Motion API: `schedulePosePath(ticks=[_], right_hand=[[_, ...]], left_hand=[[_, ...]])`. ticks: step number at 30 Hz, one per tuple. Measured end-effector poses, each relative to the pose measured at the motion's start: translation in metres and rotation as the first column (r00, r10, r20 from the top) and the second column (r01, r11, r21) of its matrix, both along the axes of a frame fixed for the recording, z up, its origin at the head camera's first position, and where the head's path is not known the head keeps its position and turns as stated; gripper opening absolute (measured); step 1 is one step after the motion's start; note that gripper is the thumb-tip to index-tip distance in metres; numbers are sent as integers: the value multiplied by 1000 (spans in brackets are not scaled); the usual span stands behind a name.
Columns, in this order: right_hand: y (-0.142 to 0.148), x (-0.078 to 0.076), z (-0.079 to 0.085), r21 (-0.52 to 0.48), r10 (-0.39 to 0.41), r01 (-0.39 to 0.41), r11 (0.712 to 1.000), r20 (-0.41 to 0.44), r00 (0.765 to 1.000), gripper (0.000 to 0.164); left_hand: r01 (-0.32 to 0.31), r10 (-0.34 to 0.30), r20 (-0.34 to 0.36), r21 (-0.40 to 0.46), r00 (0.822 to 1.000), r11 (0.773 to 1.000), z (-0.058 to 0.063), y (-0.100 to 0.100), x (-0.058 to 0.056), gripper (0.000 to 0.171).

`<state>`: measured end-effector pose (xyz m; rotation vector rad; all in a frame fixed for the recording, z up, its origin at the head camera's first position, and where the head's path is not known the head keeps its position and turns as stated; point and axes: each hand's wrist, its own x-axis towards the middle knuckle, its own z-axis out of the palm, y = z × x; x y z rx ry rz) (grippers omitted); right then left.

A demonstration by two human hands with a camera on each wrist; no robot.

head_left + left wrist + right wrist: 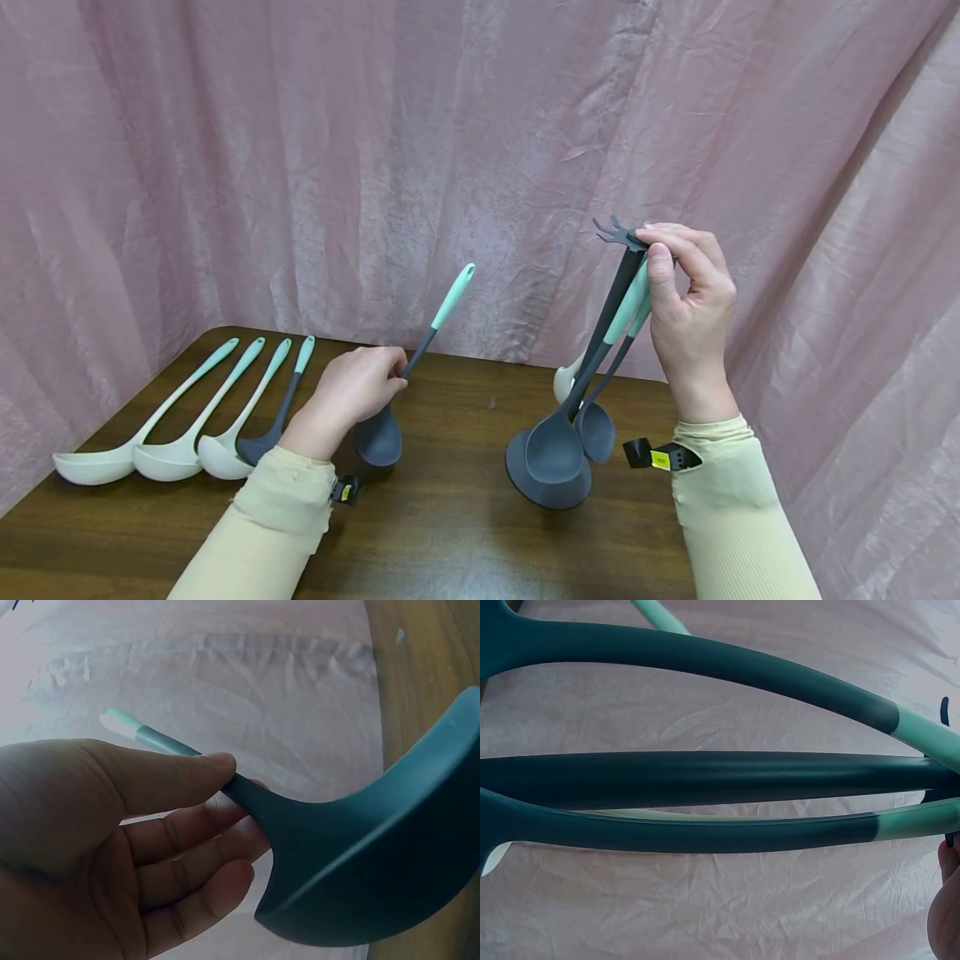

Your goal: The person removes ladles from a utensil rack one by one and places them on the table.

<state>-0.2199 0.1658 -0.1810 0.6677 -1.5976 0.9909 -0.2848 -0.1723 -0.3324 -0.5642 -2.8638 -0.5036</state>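
My left hand point(356, 383) pinches a dark grey ladle point(352, 847) low on its stem, just above the bowl; its mint handle points up and right. At the right, a dark utensil stand point(617, 296) with a round base and a top of curved hooks has ladles hanging from it. A dark ladle point(553, 450) hangs in front, a smaller dark one point(597, 433) to its right, and a white one point(564, 383) shows partly behind. My right hand point(693, 300) pinches the stand's hooked top, beside the handle ends. Its fingertips partly hide the hooks.
Three white ladles point(93, 467) with mint handles and a dark ladle point(281, 417) lie in a row at the left of the brown wooden table point(450, 533). A pink curtain point(465, 167) hangs behind and beside the table.
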Motion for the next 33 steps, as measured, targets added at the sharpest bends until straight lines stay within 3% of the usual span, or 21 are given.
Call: schedulePosePath(ticks=[13, 27, 33], right_hand=[[0, 0, 0, -3, 1, -1, 1000, -2, 1000, 22], [-1, -1, 1, -1, -1, 1, 1000, 4, 1000, 22], [0, 0, 0, -3, -4, 4, 1000, 2, 1000, 22]], left_hand=[[-84, 86, 32, -56, 996, 995, -9, -14, -11, 17], [-116, 120, 64, -66, 991, 991, -19, -27, -17, 20], [-130, 138, 112, -71, 984, 989, -22, -31, -19, 17]])
